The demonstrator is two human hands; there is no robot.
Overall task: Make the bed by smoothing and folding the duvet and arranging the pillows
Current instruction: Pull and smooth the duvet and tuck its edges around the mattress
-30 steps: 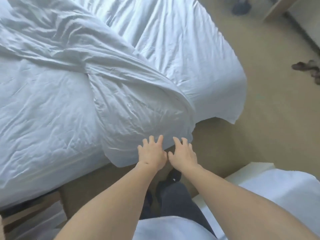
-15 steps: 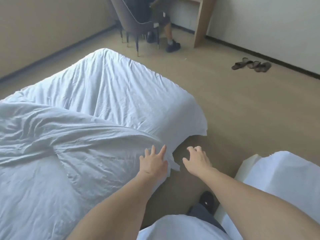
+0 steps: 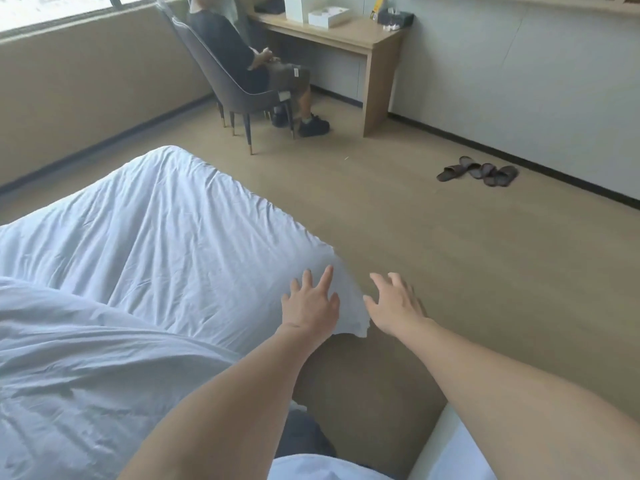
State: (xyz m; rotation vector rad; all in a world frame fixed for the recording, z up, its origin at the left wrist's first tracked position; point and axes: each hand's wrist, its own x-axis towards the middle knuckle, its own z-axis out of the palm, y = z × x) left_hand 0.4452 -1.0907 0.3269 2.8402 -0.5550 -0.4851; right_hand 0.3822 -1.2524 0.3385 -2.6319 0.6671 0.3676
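Observation:
A rumpled white duvet (image 3: 86,375) is bunched on the near left part of the bed. Beyond it a white sheet (image 3: 180,237) covers the mattress, and its near corner hangs off the bed's edge. My left hand (image 3: 310,304) is stretched out over that hanging corner with its fingers spread, holding nothing. Just right of the corner, my right hand (image 3: 393,304) reaches over the floor with fingers spread and slightly bent, empty. No pillow is in sight.
A second white bed corner (image 3: 457,445) sits at the bottom right, close to my legs. A person sits in a grey chair (image 3: 221,81) at a wooden desk (image 3: 346,39) by the far wall. Dark slippers (image 3: 481,171) lie on the tan floor.
The view has swung up from the duvet to the room beyond. Both hands left the duvet's edge and now reach toward the sheet's hanging corner, the right one drawn apart from the left.

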